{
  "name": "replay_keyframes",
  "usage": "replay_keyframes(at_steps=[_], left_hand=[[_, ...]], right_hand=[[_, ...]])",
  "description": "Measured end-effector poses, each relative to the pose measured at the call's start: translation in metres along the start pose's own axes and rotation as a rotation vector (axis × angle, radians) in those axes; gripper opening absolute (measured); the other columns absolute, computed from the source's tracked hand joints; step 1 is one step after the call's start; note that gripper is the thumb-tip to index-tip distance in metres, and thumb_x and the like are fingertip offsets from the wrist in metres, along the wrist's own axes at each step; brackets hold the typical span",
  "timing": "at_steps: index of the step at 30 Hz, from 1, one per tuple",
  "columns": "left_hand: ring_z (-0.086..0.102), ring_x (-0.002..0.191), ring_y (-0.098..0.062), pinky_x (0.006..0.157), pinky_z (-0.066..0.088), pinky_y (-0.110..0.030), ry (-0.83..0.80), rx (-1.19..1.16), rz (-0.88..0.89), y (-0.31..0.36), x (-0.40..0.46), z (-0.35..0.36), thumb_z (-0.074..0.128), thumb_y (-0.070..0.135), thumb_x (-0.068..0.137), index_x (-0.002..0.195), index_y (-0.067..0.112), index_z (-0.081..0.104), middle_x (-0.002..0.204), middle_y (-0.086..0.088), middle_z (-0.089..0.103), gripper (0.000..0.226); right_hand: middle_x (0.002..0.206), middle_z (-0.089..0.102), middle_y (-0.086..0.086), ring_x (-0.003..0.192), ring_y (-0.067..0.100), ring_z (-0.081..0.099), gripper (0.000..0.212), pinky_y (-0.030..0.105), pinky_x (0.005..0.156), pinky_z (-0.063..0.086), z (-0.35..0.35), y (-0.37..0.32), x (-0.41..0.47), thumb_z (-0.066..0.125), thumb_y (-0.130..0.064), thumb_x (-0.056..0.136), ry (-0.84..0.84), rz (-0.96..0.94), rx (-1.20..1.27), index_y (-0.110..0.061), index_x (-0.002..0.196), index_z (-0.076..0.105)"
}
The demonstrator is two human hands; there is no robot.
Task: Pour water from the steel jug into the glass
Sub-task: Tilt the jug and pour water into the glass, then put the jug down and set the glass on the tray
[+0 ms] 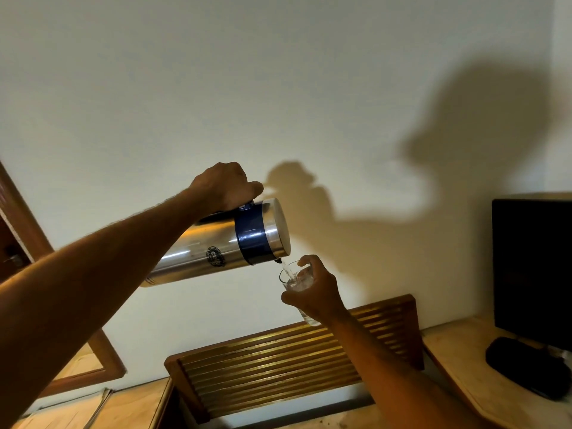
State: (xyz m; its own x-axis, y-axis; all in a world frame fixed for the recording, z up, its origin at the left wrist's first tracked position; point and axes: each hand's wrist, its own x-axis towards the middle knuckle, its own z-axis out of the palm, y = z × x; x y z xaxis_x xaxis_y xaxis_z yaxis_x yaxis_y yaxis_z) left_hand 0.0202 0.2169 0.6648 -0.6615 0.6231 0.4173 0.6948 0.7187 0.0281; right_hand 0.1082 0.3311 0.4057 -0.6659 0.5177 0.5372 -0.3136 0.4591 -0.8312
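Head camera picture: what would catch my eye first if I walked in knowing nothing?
Probably the steel jug with its blue band, tipped almost level in mid-air at the centre by the left hand. A thin stream of water runs from its spout into the glass, held just below by the right hand. Behind them, large dark shadows of the person spread across the pale wall.

Both forearms are bare to the frame edge, hands [224, 185] without rings or gloves.

Looks like a home room or hotel-type room: plain cream wall [216, 88], wooden slatted chair back [294, 357] at 6 o'clock, wood desk [458, 360] with dark monitor [532, 267] at 4 o'clock, wood-framed mirror [93, 363] at 8 o'clock.
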Motion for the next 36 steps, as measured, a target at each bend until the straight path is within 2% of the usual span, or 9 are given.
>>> replay_keyframes(at_steps=[3, 8, 12, 17, 20, 25, 30, 33, 36], left_hand=[[0.053, 0.054, -0.022, 0.053, 0.038, -0.03, 0.007, -0.027, -0.011, -0.002, 0.0, -0.001, 0.049, 0.048, 0.072, 0.057, 0.01, 0.062, 0.057, -0.005, 0.06, 0.043], [0.043, 0.05, -0.02, 0.052, 0.032, -0.031, 0.064, -0.138, -0.045, -0.009, -0.001, 0.0, 0.051, 0.046, 0.07, 0.047, 0.017, 0.043, 0.046, 0.001, 0.045, 0.039], [0.045, 0.049, -0.02, 0.052, 0.034, -0.03, 0.105, -0.335, -0.162, -0.021, -0.007, 0.003, 0.054, 0.04, 0.071, 0.048, 0.016, 0.046, 0.038, 0.007, 0.045, 0.034], [0.046, 0.047, -0.019, 0.048, 0.034, -0.026, 0.183, -0.567, -0.339, -0.04, -0.026, 0.027, 0.056, 0.038, 0.073, 0.063, 0.008, 0.06, 0.05, 0.0, 0.05, 0.032], [0.04, 0.043, -0.02, 0.051, 0.038, -0.027, 0.176, -0.706, -0.468, -0.059, -0.042, 0.05, 0.055, 0.037, 0.071, 0.071, 0.005, 0.063, 0.045, 0.002, 0.044, 0.033], [0.027, 0.041, -0.017, 0.046, 0.024, -0.028, 0.184, -0.979, -0.601, -0.089, -0.072, 0.101, 0.051, 0.025, 0.068, 0.06, 0.009, 0.048, 0.038, 0.004, 0.036, 0.018], [0.027, 0.045, -0.018, 0.048, 0.026, -0.031, 0.208, -1.141, -0.745, -0.108, -0.101, 0.153, 0.049, 0.025, 0.066, 0.058, 0.014, 0.04, 0.035, 0.007, 0.034, 0.016], [0.033, 0.054, -0.021, 0.051, 0.03, -0.036, 0.238, -1.2, -0.847, -0.124, -0.122, 0.198, 0.049, 0.025, 0.065, 0.06, 0.011, 0.043, 0.042, 0.003, 0.045, 0.016], [0.045, 0.07, -0.031, 0.063, 0.038, -0.047, 0.255, -1.178, -0.979, -0.136, -0.15, 0.25, 0.052, 0.033, 0.063, 0.061, 0.011, 0.054, 0.06, -0.009, 0.05, 0.022]], right_hand=[[0.088, 0.061, -0.011, 0.078, 0.013, 0.064, 0.068, 0.01, 0.063, 0.053, 0.003, -0.003, 0.001, 0.081, -0.036, 0.052, 0.001, -0.003, 0.004, -0.03, 0.111, 0.047], [0.098, 0.063, -0.004, 0.085, 0.015, 0.064, 0.069, 0.012, 0.062, 0.054, 0.005, -0.008, 0.002, 0.078, -0.041, 0.049, 0.027, 0.05, 0.09, -0.033, 0.111, 0.047], [0.102, 0.062, -0.005, 0.09, 0.015, 0.064, 0.075, 0.017, 0.065, 0.057, 0.002, -0.01, 0.004, 0.077, -0.043, 0.048, 0.043, 0.09, 0.165, -0.029, 0.116, 0.048], [0.107, 0.061, -0.004, 0.094, 0.013, 0.061, 0.079, 0.018, 0.068, 0.056, -0.004, -0.008, 0.008, 0.08, -0.035, 0.049, 0.069, 0.109, 0.164, -0.024, 0.122, 0.05], [0.103, 0.062, -0.007, 0.09, 0.01, 0.061, 0.08, 0.011, 0.062, 0.051, -0.005, -0.006, 0.008, 0.083, -0.032, 0.047, 0.066, 0.14, 0.134, -0.024, 0.12, 0.051], [0.106, 0.064, -0.004, 0.092, 0.015, 0.061, 0.077, 0.013, 0.064, 0.05, -0.001, 0.004, 0.005, 0.09, -0.03, 0.051, 0.089, 0.115, 0.001, -0.023, 0.119, 0.055], [0.103, 0.062, -0.007, 0.09, 0.014, 0.06, 0.073, 0.003, 0.056, 0.045, 0.013, 0.023, 0.0, 0.092, -0.032, 0.052, 0.04, 0.123, -0.105, -0.024, 0.115, 0.056], [0.105, 0.06, -0.008, 0.091, 0.014, 0.06, 0.076, 0.003, 0.054, 0.045, 0.024, 0.052, -0.011, 0.092, -0.035, 0.054, -0.013, 0.186, -0.167, -0.023, 0.118, 0.054], [0.105, 0.061, -0.005, 0.092, 0.016, 0.06, 0.078, 0.013, 0.06, 0.048, 0.034, 0.093, -0.035, 0.092, -0.037, 0.054, -0.062, 0.284, -0.226, -0.027, 0.12, 0.052]])
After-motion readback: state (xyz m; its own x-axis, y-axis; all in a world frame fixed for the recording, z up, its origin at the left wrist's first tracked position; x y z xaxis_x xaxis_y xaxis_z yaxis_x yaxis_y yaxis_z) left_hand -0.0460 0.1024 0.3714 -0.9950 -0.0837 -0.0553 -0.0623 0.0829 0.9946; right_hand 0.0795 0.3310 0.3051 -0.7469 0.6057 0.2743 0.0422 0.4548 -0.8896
